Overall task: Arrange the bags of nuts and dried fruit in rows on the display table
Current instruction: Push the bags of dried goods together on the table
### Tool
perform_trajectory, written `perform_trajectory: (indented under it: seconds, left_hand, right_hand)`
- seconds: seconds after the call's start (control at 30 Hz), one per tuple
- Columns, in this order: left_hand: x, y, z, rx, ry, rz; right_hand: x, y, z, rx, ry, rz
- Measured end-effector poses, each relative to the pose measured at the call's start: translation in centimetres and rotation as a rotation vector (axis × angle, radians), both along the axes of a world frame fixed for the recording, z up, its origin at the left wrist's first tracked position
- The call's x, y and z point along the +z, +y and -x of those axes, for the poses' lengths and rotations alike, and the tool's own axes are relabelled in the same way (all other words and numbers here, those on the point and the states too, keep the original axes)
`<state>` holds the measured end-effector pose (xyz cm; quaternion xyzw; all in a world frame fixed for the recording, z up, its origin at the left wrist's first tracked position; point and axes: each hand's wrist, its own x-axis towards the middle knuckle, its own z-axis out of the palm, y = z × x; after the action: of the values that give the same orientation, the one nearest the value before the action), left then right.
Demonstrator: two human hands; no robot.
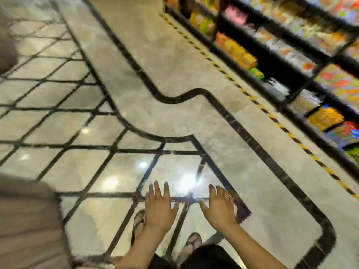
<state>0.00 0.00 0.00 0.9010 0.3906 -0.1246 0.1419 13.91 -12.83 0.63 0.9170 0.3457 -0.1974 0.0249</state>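
Observation:
The view is motion-blurred. My left hand [159,206] and my right hand [219,206] are held out side by side over the shiny floor, fingers stretched forward and thumbs pointing inward. Between them they seem to hold a flat, clear, glossy bag [189,188] that shows a bright glare. A thin dark edge with a blue spot runs from thumb to thumb. A dark purple strip [241,211] sticks out past my right hand. The bag's contents are too blurred to read. No display table with rows of bags is in sight.
Black shelves [272,55] with colourful snack packs line the right side, with yellow-black tape [291,135] on the floor along them. A beige-brown covered surface [29,220] fills the lower left. My sandalled feet [192,243] stand below my hands.

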Motion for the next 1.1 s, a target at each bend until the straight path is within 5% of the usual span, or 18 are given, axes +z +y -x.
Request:
perform_trajectory:
  seconds: [0.37, 0.67, 1.1]
  left_hand:
    - [0.4, 10.8, 19.0, 0.606, 0.107, 0.087]
    - [3.3, 18.9, 35.8, 0.978, 0.076, -0.079]
    - [5.9, 19.6, 41.9, 1.577, 0.021, -0.316]
  right_hand:
    - [0.7, 20.1, 14.0, 0.672, 0.067, -0.057]
    - [3.4, 36.0, 31.4, 1.103, 0.157, -0.142]
    - [7.1, 46.3, 43.4, 1.518, 0.485, -0.149]
